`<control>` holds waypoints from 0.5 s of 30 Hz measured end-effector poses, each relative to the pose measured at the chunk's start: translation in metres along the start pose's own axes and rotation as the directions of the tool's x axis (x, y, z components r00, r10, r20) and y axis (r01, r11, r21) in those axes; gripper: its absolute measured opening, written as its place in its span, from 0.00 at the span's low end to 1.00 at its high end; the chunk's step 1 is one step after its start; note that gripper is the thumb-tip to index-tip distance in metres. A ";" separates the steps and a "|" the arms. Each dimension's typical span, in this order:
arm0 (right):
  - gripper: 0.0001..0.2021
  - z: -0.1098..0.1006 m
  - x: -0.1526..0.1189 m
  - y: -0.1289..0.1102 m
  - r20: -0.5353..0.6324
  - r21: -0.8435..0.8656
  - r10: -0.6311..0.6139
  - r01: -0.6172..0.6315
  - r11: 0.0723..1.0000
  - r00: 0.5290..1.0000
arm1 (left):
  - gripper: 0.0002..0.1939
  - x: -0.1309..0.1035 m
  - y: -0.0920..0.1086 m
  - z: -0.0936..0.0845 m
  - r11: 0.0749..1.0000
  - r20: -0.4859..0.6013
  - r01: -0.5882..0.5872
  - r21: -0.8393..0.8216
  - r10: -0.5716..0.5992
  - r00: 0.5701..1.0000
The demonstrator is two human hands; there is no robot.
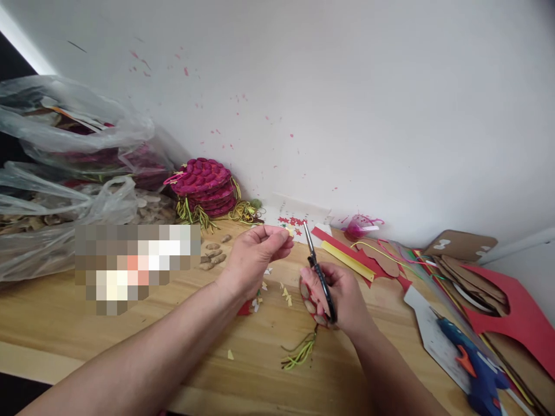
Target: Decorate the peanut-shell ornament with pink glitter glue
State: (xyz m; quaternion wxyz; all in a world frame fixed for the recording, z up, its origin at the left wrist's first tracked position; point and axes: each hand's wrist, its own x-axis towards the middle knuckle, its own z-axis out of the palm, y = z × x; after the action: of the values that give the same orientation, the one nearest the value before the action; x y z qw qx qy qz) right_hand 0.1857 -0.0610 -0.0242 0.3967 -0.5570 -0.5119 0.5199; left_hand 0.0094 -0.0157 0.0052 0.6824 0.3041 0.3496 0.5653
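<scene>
My left hand (255, 257) pinches a small pale yellow paper piece (289, 232) between thumb and fingertips. In my right hand (340, 294) are black-handled scissors (321, 283), their tips pointing up and away, just right of the yellow piece. Beneath my right hand lies a round red piece with peanut shells (309, 304), partly hidden, with a yellow-green tassel (301, 353) hanging toward me. Small red stars (292, 221) rest on a white sheet (314, 234) behind the hands. Yellow paper scraps (286, 294) are scattered on the wooden table (173, 346) between my hands.
A blue glue gun (470, 358) and red card (515, 312) lie at the right. Stacked magenta discs (206, 185) with tassels stand at the back left, beside plastic bags (82, 138). Loose peanuts (212, 257) lie left of my left hand. A white wall (368, 104) rises behind.
</scene>
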 end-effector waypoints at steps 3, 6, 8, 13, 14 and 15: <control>0.22 -0.004 0.002 -0.010 -0.045 0.086 0.024 -0.020 0.996 0.999 | 0.19 0.000 0.002 -0.002 0.989 0.089 0.085 0.124 -0.096 0.991; 0.22 -0.008 0.002 -0.022 -0.047 0.099 0.030 -0.025 0.995 0.998 | 0.18 -0.001 0.002 -0.005 0.963 0.147 0.107 0.246 -0.147 0.978; 0.22 -0.010 0.002 -0.026 -0.064 0.115 0.014 -0.006 0.993 0.998 | 0.16 0.000 0.002 -0.006 0.943 0.177 0.123 0.310 -0.184 0.967; 0.20 -0.016 0.002 -0.022 -0.030 0.127 -0.070 0.073 0.989 0.997 | 0.12 0.001 0.001 -0.009 0.892 0.239 0.109 0.439 -0.233 0.942; 0.20 -0.016 0.002 -0.021 -0.020 0.135 -0.071 0.073 0.988 0.997 | 0.11 0.002 0.001 -0.009 0.881 0.251 0.111 0.461 -0.249 0.936; 0.20 -0.016 0.002 -0.021 -0.013 0.145 -0.064 0.065 0.987 0.998 | 0.10 0.002 0.001 -0.010 0.869 0.261 0.116 0.481 -0.269 0.927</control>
State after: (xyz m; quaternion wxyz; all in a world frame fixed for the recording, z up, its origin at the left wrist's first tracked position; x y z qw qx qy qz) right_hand 0.1980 -0.0545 -0.0017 0.4549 -0.5119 -0.4886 0.5406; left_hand 0.0013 -0.0138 0.0000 0.6926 0.5066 0.3864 0.3382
